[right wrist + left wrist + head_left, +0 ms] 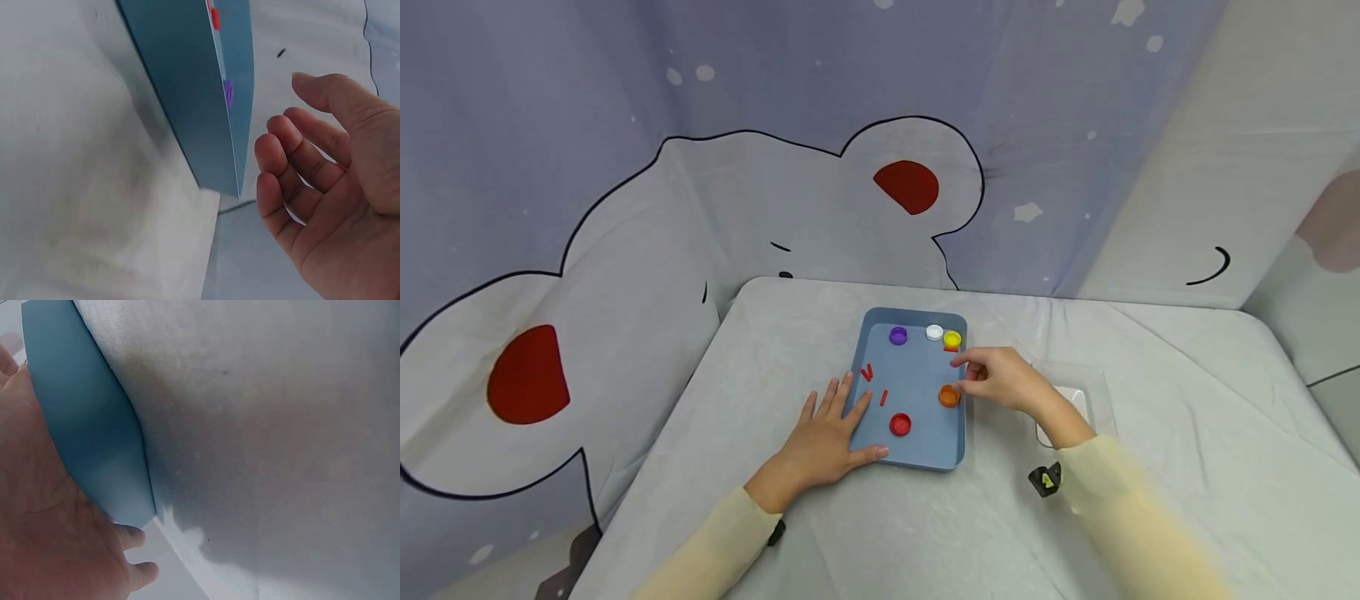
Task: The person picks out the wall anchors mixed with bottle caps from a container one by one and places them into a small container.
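Note:
A blue tray (917, 450) lies on the table, holding round, shallow coloured pieces: a purple (898, 336), a white (934, 332), a yellow (952, 339), an orange (949, 396) and a red one (900, 424). Several short red sticks are in it; one red stick (951, 350) lies beside the yellow piece, another red stick (883, 398) near the middle. My left hand (822, 442) rests with spread fingers on the tray's near left corner. Over the right rim, my right hand (1000, 379) has loosely bent fingers, thumb apart from index, close to the orange piece. No held thing shows in it.
A clear plastic container (1097, 392) with something white inside stands right of the tray, partly behind the right forearm. A white cloth (760, 350) covers the table. A patterned curtain (760, 208) hangs behind its far edge.

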`<state>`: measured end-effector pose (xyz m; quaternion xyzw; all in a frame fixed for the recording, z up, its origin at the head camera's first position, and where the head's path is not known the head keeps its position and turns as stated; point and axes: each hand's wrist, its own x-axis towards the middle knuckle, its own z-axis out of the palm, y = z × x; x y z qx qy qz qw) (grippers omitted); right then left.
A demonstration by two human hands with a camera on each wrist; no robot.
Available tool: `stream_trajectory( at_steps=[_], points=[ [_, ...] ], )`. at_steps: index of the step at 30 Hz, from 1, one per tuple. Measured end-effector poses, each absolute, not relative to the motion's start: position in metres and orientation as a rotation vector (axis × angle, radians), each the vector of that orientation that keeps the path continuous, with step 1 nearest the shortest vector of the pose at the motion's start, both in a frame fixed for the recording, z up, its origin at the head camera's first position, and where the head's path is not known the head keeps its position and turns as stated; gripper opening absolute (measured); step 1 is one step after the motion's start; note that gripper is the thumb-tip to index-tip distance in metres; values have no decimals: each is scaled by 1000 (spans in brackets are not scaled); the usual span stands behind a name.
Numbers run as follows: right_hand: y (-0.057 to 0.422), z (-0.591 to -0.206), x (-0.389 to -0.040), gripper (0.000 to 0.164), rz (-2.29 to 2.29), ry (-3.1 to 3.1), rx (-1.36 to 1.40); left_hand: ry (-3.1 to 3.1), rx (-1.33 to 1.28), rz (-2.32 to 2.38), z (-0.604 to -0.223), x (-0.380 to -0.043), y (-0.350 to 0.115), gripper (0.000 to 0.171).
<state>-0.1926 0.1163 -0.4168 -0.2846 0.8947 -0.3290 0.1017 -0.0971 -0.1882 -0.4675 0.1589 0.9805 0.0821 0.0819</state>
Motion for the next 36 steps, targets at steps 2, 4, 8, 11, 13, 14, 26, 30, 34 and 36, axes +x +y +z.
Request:
stream_trajectory(
  at_steps=[2, 4, 8, 11, 13, 14, 26, 30, 34, 36],
  points=[
    [109, -419, -193, 31, -968, 2633, -836, 2930, 474, 241, -468, -97, -188, 96],
    [101, -421, -194, 33, -970, 2629, -829, 2934, 476, 234, -468, -97, -188, 96],
    [86, -427, -193, 34, -992, 2625, -803, 2939, 478, 223, -468, -97, -188, 95],
    [76, -432, -192, 35, -1016, 2618, -766, 2938, 476, 218, -468, -97, -187, 95],
    [69, -435, -191, 36, -1032, 2614, -739, 2938, 475, 211, -468, -97, -187, 95],
    [66, -437, -191, 37, -1036, 2616, -735, 2940, 475, 206, -469, -97, -187, 95],
    [32, -450, -190, 34, -944, 2637, -697, 2956, 489, 168, -471, -98, -188, 94],
    [26, -452, -191, 34, -893, 2631, -677, 2957, 493, 168, -470, -98, -188, 93],
    [20, -452, -192, 33, -826, 2642, -685, 2960, 501, 182, -469, -98, -188, 93],
    [16, -451, -192, 33, -796, 2644, -687, 2960, 506, 194, -469, -98, -188, 92]
  ],
)
